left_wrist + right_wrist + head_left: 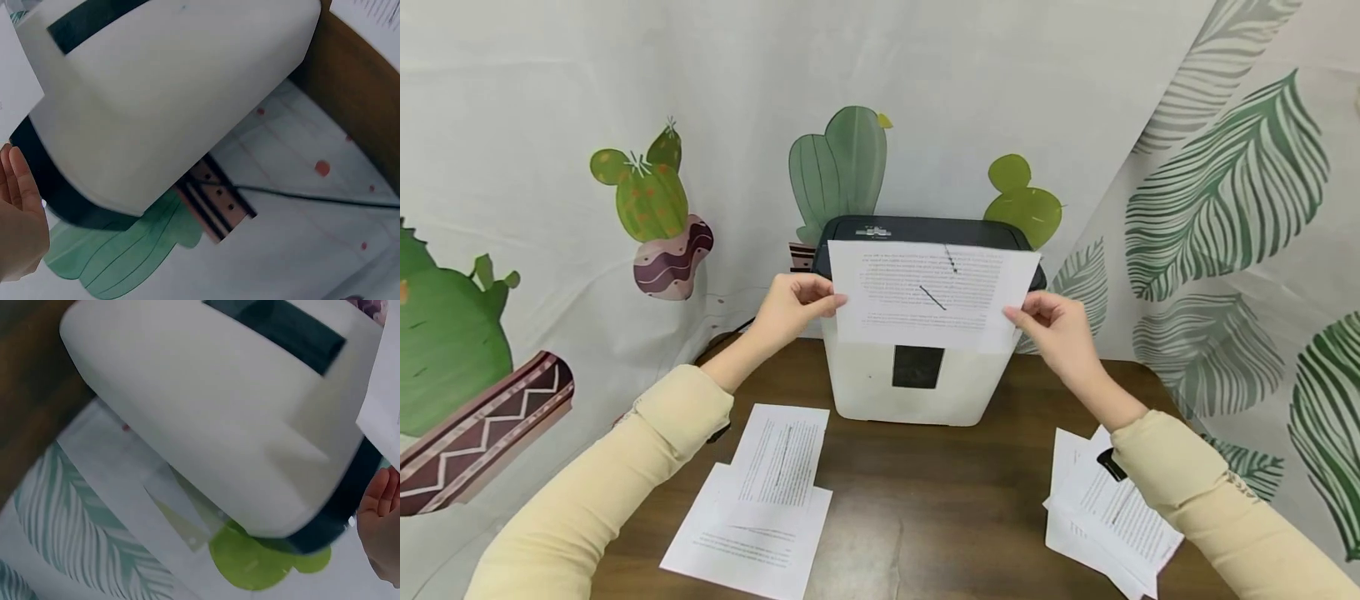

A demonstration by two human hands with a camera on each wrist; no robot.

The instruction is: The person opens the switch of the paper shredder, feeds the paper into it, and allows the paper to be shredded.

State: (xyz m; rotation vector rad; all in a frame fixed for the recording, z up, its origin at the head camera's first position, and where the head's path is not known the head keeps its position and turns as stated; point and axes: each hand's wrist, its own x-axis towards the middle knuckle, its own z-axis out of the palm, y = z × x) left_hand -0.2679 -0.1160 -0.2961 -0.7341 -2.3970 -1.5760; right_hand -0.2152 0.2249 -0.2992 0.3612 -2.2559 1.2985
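A printed sheet of paper (895, 304) with two dark pen strokes is held up before the paper shredder (859, 387), which has a white body, a black top and a dark window. My left hand (796, 307) pinches the sheet's left edge between thumb and fingers. At the opposite edge, my right hand (1062, 329) pinches it the same way. The sheet covers part of the black top, so the slot is hidden. In the left wrist view the left hand (22, 215) shows beside the shredder; the right wrist view shows the right hand (381, 519) under a paper corner (380, 415).
Two overlapping printed sheets (748, 533) lie on the brown table (925, 492) at left. More overlapping sheets (1090, 533) lie at right, near the right sleeve. A dark cable (312, 197) runs behind the shredder. A cloth with cactus and leaf prints (955, 100) hangs behind.
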